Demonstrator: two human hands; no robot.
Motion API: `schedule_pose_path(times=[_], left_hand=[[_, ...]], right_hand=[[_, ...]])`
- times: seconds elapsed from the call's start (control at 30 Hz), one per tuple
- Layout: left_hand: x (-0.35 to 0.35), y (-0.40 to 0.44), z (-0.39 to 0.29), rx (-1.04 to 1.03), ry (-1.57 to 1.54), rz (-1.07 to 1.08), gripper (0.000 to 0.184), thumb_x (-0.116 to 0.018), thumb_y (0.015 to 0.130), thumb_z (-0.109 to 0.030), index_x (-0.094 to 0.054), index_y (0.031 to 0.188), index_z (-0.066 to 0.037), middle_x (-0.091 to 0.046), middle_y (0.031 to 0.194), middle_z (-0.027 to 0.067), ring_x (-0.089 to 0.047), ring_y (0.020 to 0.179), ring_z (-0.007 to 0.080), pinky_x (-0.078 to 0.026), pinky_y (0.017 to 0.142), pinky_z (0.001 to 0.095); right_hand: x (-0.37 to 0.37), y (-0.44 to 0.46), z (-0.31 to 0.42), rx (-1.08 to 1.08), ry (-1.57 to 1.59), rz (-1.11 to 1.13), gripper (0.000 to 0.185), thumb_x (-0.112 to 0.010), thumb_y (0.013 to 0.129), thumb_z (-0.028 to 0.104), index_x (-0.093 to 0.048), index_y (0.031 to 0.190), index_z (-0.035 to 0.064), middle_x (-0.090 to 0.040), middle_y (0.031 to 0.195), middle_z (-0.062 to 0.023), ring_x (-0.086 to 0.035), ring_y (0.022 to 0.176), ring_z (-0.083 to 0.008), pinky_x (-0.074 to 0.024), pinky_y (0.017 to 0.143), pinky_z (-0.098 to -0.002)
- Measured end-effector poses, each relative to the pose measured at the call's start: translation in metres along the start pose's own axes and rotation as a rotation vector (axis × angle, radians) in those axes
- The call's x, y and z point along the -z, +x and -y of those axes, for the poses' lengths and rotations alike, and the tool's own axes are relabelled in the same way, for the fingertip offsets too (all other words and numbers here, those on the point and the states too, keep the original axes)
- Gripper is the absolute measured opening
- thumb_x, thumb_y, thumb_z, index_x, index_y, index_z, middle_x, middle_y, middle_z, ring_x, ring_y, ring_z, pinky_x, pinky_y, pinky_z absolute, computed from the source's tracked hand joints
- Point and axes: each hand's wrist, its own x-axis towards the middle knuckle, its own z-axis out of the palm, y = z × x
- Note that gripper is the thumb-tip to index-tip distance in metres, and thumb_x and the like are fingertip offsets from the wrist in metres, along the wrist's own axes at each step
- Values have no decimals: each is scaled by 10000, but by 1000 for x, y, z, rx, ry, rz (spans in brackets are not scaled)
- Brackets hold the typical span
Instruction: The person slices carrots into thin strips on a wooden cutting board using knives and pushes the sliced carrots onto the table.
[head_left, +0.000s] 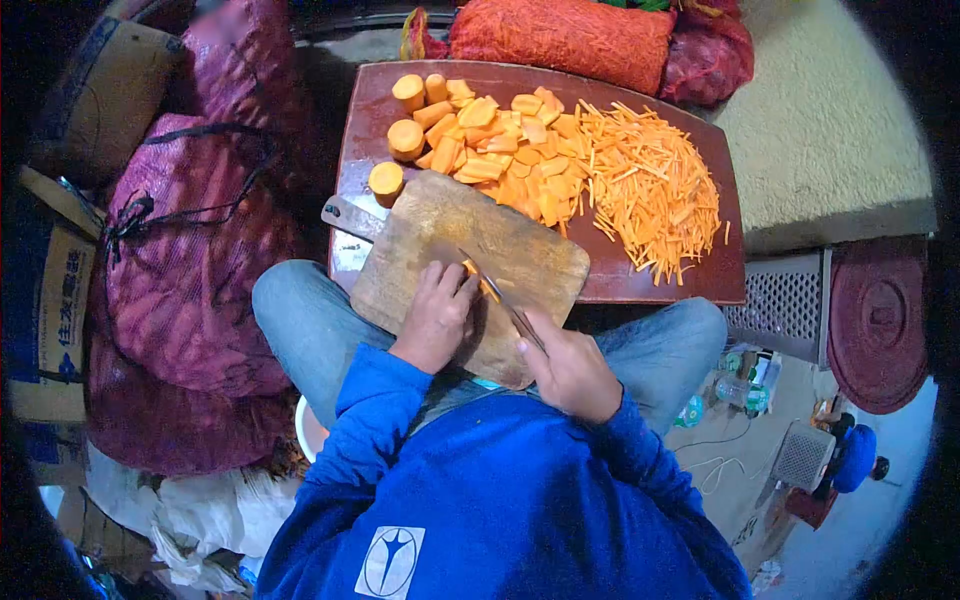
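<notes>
Carrot (471,267) held by curled left hand (437,316) on worn wooden board (535,262), right hand (574,368) gripping slim knife (519,321).

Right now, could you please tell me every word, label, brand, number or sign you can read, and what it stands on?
"住友", apparently: left-hand cardboard box; its other characters are too blurred.
White chest patch: an oval emblem, no readable words.
Upper-left carton: blue markings, too blurred to read.
Green-and-white packaging, right: any print is too small.
</notes>
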Motion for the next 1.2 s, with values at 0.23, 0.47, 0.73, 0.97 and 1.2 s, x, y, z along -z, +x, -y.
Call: schedule_pose_path(times=[0.23,0.47,0.73,0.97,1.2], left_hand=[[2,0,-1,25,-29,21,435,-688,741,-11,-699,1170,64,-594,1106,187,-549,1045,390,-491,933,466],[-1,-4,5,16,-45,-11,367,-635,780,-6,-700,1133,71,-608,1159,200,-554,1072,398,-491,973,470],[2,-1,6,5,-79,-16,362,-632,778,-6,-703,1126,66,-605,1158,208,-552,1075,408,-492,976,476],[5,-1,7,42,-88,-2,382,-648,748,15,-710,1124,48,-583,1119,206,-555,1060,403,-498,956,471],[5,-1,11,54,-108,-68,367,-663,707,57,-721,1070,45,-576,1125,196,-559,1083,398,-502,947,482]], right_hand=[[-22,34,-10,9,-64,-30,438,-596,1029,228,-468,1406,44,-710,947,-316,-703,846,-517,-538,718,-631],[-7,4,4,-44,-11,12,446,-636,1010,195,-526,1411,34,-704,965,-302,-686,891,-522,-549,741,-577],[-16,41,2,9,-93,-25,412,-638,997,161,-538,1371,20,-710,1015,-296,-688,900,-519,-558,765,-570],[-10,7,6,-49,-83,12,397,-635,999,161,-541,1366,43,-704,1002,-304,-685,888,-526,-554,758,-573],[-15,36,1,81,-79,-41,402,-601,1023,217,-494,1378,65,-714,942,-291,-694,764,-517,-552,688,-611]])
